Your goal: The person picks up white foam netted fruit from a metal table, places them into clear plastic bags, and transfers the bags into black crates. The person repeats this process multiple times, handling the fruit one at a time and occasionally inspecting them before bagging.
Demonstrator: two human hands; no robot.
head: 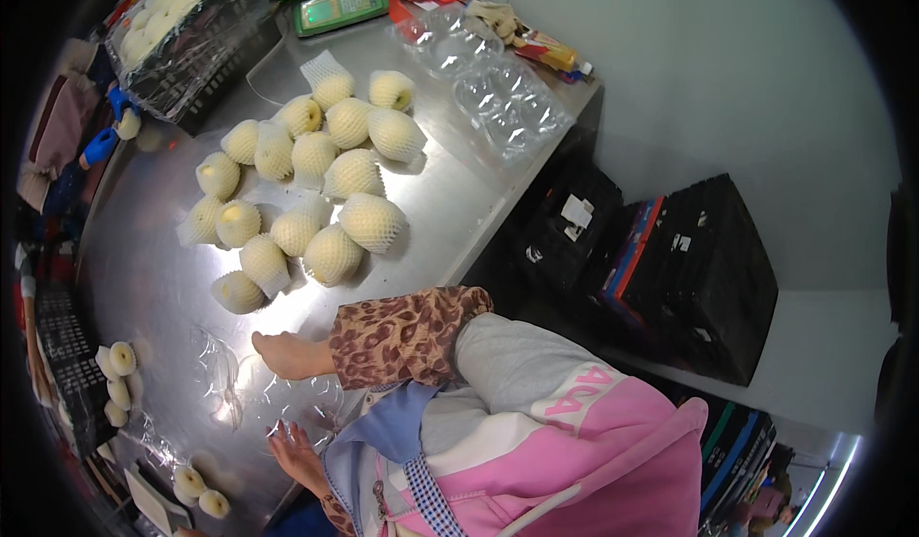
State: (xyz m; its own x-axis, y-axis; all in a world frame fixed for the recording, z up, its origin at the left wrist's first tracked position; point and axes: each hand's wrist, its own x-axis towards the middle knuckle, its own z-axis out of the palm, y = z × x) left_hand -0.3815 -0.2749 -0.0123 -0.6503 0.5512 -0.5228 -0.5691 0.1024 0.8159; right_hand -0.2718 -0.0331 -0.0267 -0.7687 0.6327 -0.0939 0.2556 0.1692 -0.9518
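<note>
My right hand [290,355], in a leopard-print sleeve, reaches over the steel table with its fingers close together; whether it grips anything is hidden. My left hand [296,454] is lower in the picture, fingers apart, beside clear plastic packaging [316,404] that lies between the hands. I cannot tell if either hand touches it. Another clear plastic piece [222,379] lies further left. Beyond my right hand, several pale round fruits in white foam nets [334,253] are spread on the steel table [438,207].
Clear clamshell trays [502,99] lie near the wall, by a green scale [341,7]. A wrapped crate of fruit [194,41] stands at the far corner. A co-worker's blue-gloved hand [99,147] is across the table. More netted fruits [118,386] lie left; black crates [700,278] stand beside the table.
</note>
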